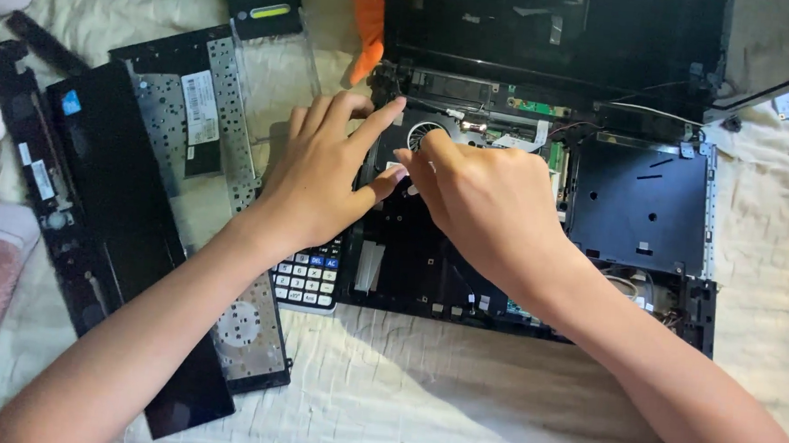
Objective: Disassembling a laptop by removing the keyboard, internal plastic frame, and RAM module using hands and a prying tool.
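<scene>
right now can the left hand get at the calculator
Probably yes: the calculator lies just under the left hand's wrist, partly covered by the forearm; nothing else blocks it, so drawing the hand back should do.

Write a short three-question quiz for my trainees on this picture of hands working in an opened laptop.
1. True or false: both hands meet at the cooling fan.
2. Which lies partly under the left hand's wrist? A) calculator B) mug C) pliers
3. On which side of the laptop base does the removed keyboard lie, underside up?

Key
1. True: the right hand pinches at the fan's edge, and the left hand's fingers spread beside it.
2. A
3. Its left side, on the pale cloth.
</scene>
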